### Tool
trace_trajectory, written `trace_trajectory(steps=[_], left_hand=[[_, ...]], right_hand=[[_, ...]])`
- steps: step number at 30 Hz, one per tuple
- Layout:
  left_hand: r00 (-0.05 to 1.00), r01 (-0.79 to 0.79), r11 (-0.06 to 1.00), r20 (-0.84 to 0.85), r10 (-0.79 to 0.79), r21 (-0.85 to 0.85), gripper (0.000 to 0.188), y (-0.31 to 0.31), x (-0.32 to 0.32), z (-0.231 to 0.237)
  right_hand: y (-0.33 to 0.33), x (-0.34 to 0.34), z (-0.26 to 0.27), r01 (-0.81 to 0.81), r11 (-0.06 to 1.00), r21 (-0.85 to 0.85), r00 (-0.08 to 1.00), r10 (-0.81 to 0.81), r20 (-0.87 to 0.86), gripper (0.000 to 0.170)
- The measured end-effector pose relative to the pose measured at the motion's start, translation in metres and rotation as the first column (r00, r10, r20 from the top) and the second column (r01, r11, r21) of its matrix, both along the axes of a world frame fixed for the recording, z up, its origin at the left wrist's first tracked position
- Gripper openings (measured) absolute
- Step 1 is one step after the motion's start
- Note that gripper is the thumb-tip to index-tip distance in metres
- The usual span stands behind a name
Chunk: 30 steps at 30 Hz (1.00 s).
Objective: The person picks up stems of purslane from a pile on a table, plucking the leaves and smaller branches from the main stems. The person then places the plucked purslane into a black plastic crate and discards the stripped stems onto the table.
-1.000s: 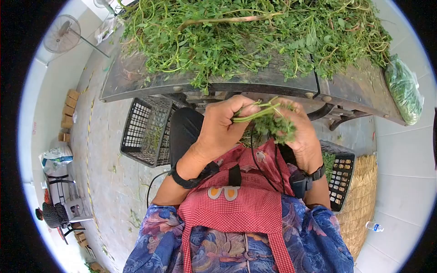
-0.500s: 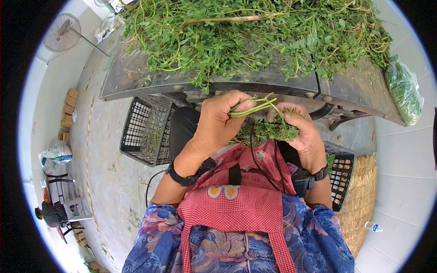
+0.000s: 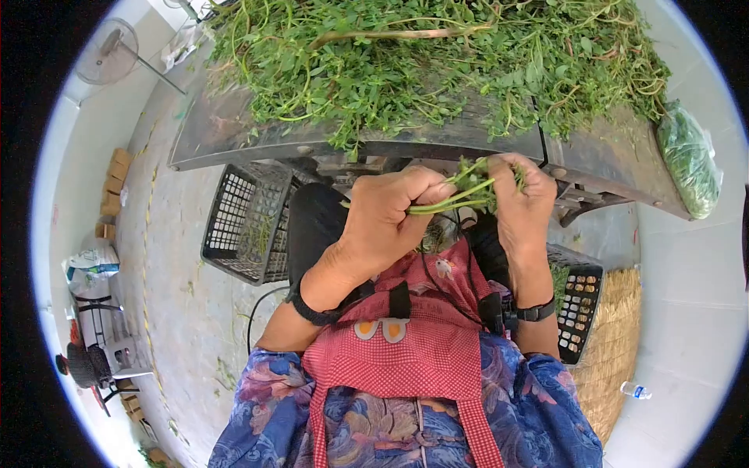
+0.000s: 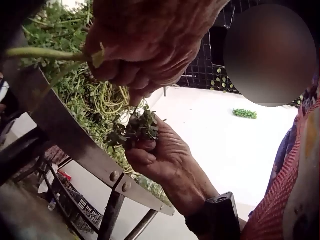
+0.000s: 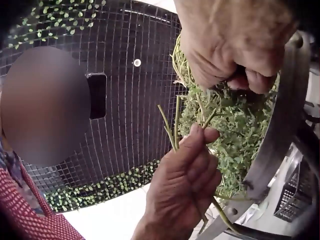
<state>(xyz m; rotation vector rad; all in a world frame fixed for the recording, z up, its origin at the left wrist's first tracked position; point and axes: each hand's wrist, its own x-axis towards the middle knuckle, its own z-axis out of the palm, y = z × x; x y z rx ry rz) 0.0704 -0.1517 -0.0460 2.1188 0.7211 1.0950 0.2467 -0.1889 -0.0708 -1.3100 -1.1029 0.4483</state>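
Observation:
My left hand (image 3: 386, 207) grips several long green stems (image 3: 452, 206) between thumb and fingers, their cut ends sticking out past the hand in the right wrist view. Just right of it, my right hand (image 3: 527, 199) has its fingers curled round the leafy end of the greens. Dark green leaves (image 4: 142, 126) show at its fingertips in the left wrist view. Both hands are over the lap, in front of the table edge. A big heap of leafy greens (image 3: 374, 74) covers much of the table (image 3: 214, 136).
A black plastic crate (image 3: 226, 222) with some stems stands below on the left, and another crate (image 3: 581, 304) with greens on the right. A clear bag of greens (image 3: 688, 160) lies at the table's right end. A straw mat (image 3: 616, 327) is beside the right crate.
My right hand has moved up and slightly right, and the leafy bunch that hung below its fingers is now mostly hidden by them. The left hand keeps hold of the stems.

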Motion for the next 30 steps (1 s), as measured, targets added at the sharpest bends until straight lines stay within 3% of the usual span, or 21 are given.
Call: trace_trajectory(steps=[1,3,5,6,7,8,9,10,11,13,14,17,18,20,22,24,26,28,29,30], left_hand=[[1.000,-0.007,0.998,-0.004,0.007,0.058,0.006,-0.001,-0.004,0.004],[1.000,-0.012,0.993,-0.012,0.014,0.114,0.006,-0.003,-0.013,0.010],[0.979,-0.057,0.998,0.197,0.056,0.001,0.005,0.000,-0.029,0.017],[0.967,-0.112,0.967,0.200,0.159,-0.228,0.011,0.001,-0.039,0.031],[0.885,0.154,0.878,0.458,0.082,-0.454,0.017,0.014,-0.055,0.029],[0.713,0.449,0.706,0.696,0.086,-0.548,0.022,0.030,-0.070,0.025],[0.713,0.429,0.720,0.694,0.101,-0.545,0.022,0.038,-0.079,0.023],[0.626,0.492,0.699,0.769,0.130,-0.518,0.025,0.044,-0.087,0.022],[0.530,0.555,0.679,0.834,0.157,-0.480,0.028,0.046,-0.094,0.021],[0.522,0.546,0.669,0.830,0.199,-0.504,0.028,0.043,-0.103,0.018],[0.517,0.554,0.639,0.822,0.239,-0.534,0.027,0.042,-0.106,0.015],[0.485,0.506,0.647,0.809,0.333,-0.570,0.024,0.043,-0.109,0.004],[0.463,0.461,0.653,0.791,0.400,-0.600,0.024,0.043,-0.108,0.002],[0.441,0.486,0.653,0.809,0.390,-0.580,0.024,0.047,-0.115,-0.005],[0.414,0.576,0.608,0.837,0.358,-0.546,0.024,0.050,-0.124,-0.010],[0.382,0.634,0.598,0.871,0.309,-0.490,0.025,0.053,-0.131,-0.015],[0.342,0.685,0.588,0.903,0.261,-0.430,0.025,0.055,-0.135,-0.016],[0.316,0.702,0.582,0.912,0.260,-0.410,0.026,0.055,-0.135,-0.016],[0.312,0.702,0.584,0.913,0.262,-0.407,0.026,0.054,-0.133,-0.015],[0.282,0.723,0.572,0.922,0.266,-0.386,0.025,0.054,-0.132,-0.013]], right_hand=[[0.002,0.003,0.001,0.121,0.990,0.074,0.957,-0.136,0.256,0.011],[0.006,0.035,-0.003,0.190,0.981,0.045,0.952,-0.195,0.237,0.013],[0.005,0.052,0.002,0.245,0.969,0.019,0.945,-0.243,0.219,0.015],[-0.003,0.049,0.015,0.130,0.987,-0.096,0.990,-0.135,-0.047,0.017],[-0.009,0.046,0.020,-0.014,0.984,-0.179,0.946,-0.045,-0.320,0.019],[-0.011,0.049,0.016,-0.040,0.983,-0.179,0.945,-0.021,-0.326,0.019],[-0.010,0.055,0.014,-0.021,0.995,-0.100,0.895,-0.026,-0.446,0.022],[-0.009,0.061,0.011,0.007,1.000,-0.024,0.829,-0.019,-0.559,0.024],[-0.010,0.068,0.006,-0.015,1.000,-0.017,0.828,0.003,-0.560,0.024],[-0.014,0.083,-0.005,-0.025,0.998,0.051,0.705,0.054,-0.707,0.029],[-0.016,0.088,-0.008,-0.035,0.998,0.052,0.707,0.061,-0.704,0.029],[-0.028,0.105,-0.018,0.205,0.979,-0.003,0.653,-0.139,-0.744,0.030],[-0.033,0.121,-0.027,0.203,0.979,-0.004,0.658,-0.139,-0.740,0.030],[-0.042,0.160,-0.052,0.485,0.868,-0.104,0.599,-0.417,-0.684,0.032],[-0.056,0.175,-0.074,0.800,0.537,-0.267,0.366,-0.789,-0.493,0.039],[-0.092,0.235,-0.144,0.912,0.231,-0.339,0.183,-0.969,-0.167,0.045],[-0.149,0.292,-0.208,0.880,-0.031,-0.473,0.153,-0.926,0.345,0.045],[-0.188,0.318,-0.261,0.779,-0.050,-0.625,0.232,-0.903,0.362,0.044],[-0.206,0.318,-0.286,0.781,-0.047,-0.622,0.234,-0.902,0.363,0.044],[-0.222,0.319,-0.311,0.899,-0.114,-0.424,0.189,-0.770,0.609,0.040]])
